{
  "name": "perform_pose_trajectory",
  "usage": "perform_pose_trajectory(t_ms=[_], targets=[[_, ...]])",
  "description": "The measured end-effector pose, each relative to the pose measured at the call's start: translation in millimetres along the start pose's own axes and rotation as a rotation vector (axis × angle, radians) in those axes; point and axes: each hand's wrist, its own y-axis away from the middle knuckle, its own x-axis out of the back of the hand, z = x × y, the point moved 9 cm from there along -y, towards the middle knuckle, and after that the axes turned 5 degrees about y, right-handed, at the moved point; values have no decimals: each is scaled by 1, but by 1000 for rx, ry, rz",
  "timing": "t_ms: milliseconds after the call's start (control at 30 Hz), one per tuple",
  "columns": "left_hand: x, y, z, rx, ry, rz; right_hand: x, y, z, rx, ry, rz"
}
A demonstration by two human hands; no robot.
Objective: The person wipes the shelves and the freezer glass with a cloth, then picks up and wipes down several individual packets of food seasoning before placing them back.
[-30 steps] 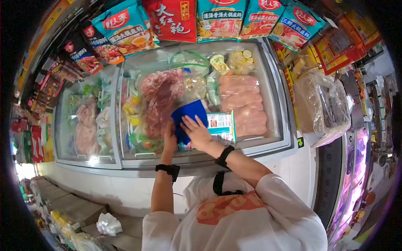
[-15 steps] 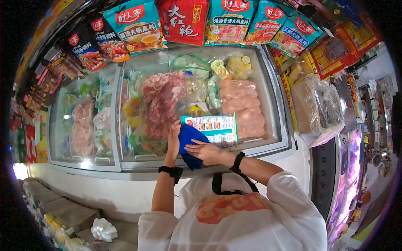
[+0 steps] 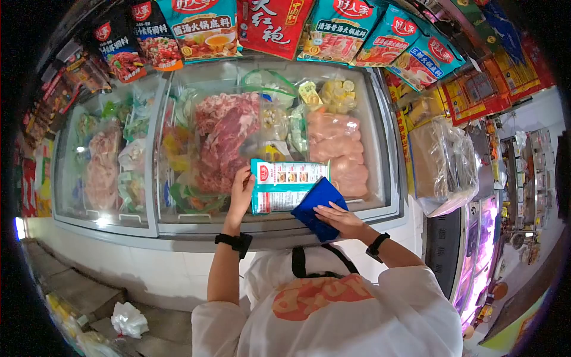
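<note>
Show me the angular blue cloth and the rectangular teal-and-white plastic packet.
Angular blue cloth (image 3: 320,194): head view, uncovered area above the fingers (image 3: 327,212).
Rectangular teal-and-white plastic packet (image 3: 282,185): head view, middle of its printed face.

Two hands (image 3: 241,191) (image 3: 340,220), two wristbands (image 3: 242,244) (image 3: 376,245), one blue cloth (image 3: 313,209), one flat packet (image 3: 285,178), perhaps seven upright bags (image 3: 273,27)

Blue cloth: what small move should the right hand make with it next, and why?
Probably the right hand should slide the blue cloth leftward across the teal-edged food packet: the cloth covers only its lower right corner, most of the printed face lies uncovered, and the left hand at its left edge could steady it.
</note>
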Motion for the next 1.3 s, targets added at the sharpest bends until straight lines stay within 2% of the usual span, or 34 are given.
perform_pose_trajectory(t_ms=[67, 167, 233, 333, 467, 567, 600, 633, 767, 833, 933, 1000, 1033, 1100, 1133, 1167, 1233, 1300], targets=[[0, -2, 0, 17, -28, -7, 11, -16, -9, -14, -48, 41], [-1, -1, 8, 23, -97, -9, 25, -60, -23, -91, 50, 64], [-1, 2, 12, 25, -171, 27, 34, -89, -32, -20, 4, 183], [-5, 3, 16, 19, -74, 66, 31, -136, -26, 60, 106, 207], [-3, 4, 24, -39, -140, 107, 53, -153, 3, 64, 128, 272], [-5, 7, 24, 13, -133, 137, 59, -137, 45, -126, 180, 354], [-4, 4, 21, -74, -192, 103, 57, -126, 66, -202, 58, 362], [-4, 5, 19, -63, -197, 109, 55, -112, 85, -280, -66, 368], [-6, 8, 22, -8, -73, 183, 83, -50, 81, -147, -145, 451], [-2, 8, 14, 40, 4, 214, 70, -19, 96, -180, -203, 497], [6, 10, 0, 128, -93, 220, 44, 14, 113, -209, -262, 558], [-3, 8, 13, -9, -21, 182, 33, 20, 123, -260, -297, 622], [-3, 8, 13, -5, -24, 188, 33, 13, 120, -257, -303, 618], [1, 9, 16, -10, -136, 216, 5, 13, 155, -749, -1203, 751], [3, 8, 14, -9, -141, 221, 14, 4, 158, -849, -1282, 717], [3, 7, 8, 4, -124, 216, 14, -12, 164, -844, -1285, 712], [4, 6, 4, 15, -105, 215, 23, -54, 159, -678, -975, 560], [-3, 6, 12, 4, -90, 213, 44, -102, 120, -437, -338, 369]])
